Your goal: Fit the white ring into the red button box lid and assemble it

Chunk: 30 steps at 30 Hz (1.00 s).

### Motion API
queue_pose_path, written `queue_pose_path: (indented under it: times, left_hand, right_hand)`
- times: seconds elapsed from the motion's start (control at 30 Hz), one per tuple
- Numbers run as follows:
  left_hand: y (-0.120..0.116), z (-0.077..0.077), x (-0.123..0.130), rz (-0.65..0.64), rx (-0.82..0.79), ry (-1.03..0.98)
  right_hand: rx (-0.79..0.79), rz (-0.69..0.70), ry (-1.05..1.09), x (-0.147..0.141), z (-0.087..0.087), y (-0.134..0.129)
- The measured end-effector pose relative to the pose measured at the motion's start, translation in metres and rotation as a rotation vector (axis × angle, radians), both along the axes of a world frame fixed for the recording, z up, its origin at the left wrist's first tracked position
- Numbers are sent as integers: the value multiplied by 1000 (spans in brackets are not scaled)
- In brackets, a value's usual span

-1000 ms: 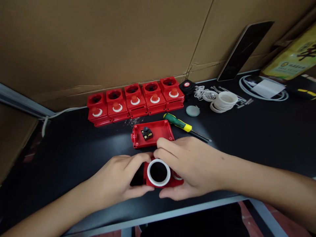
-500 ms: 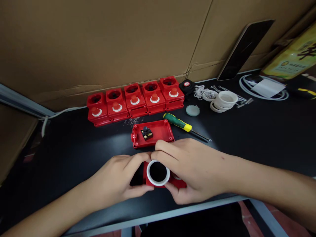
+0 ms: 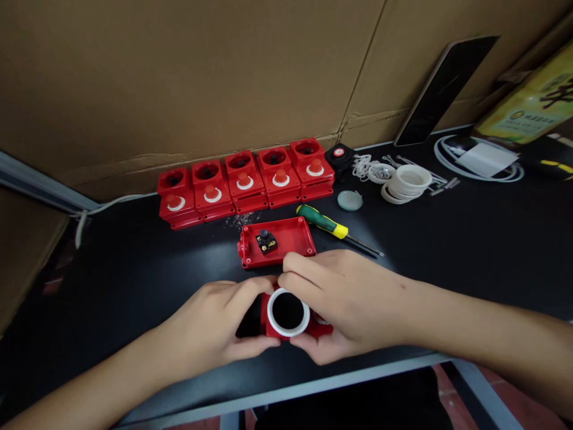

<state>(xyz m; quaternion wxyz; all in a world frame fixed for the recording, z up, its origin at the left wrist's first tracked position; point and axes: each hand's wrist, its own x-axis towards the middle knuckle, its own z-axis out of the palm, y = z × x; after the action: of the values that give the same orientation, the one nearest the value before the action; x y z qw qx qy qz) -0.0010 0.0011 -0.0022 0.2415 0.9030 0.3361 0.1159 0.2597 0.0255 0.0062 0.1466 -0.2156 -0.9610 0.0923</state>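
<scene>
Head view: my left hand [image 3: 215, 325] and right hand [image 3: 347, 304] both close around the red housing [image 3: 275, 328], its white ring [image 3: 287, 313] facing up between my fingertips, near the surface's [image 3: 447, 251] front edge.

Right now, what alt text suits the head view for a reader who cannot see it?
Two bare hands, left hand and right hand, grip a red housing with a white ring over a black table. Behind lie an open red base, a screwdriver and five red units.
</scene>
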Motion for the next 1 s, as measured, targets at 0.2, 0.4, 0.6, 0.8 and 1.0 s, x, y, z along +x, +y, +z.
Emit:
queue_pose_path:
  times: [0.2, 0.4, 0.6, 0.8, 1.0]
  left_hand:
    - [0, 2, 0, 7, 18, -3]
    - [-1, 2, 0, 15, 4, -1]
    - [0, 2, 0, 1, -6, -10]
    - [0, 2, 0, 5, 2, -1]
    - [-1, 1, -1, 0, 24, -5]
  right_hand:
    - [-50, 22, -16, -2, 3, 2]
    - [-68, -19, -30, 0, 2, 2]
    - [49, -60, -51, 3, -1, 1]
    - [44, -16, 25, 0, 0, -1]
    - [-47, 29, -3, -2, 5, -1]
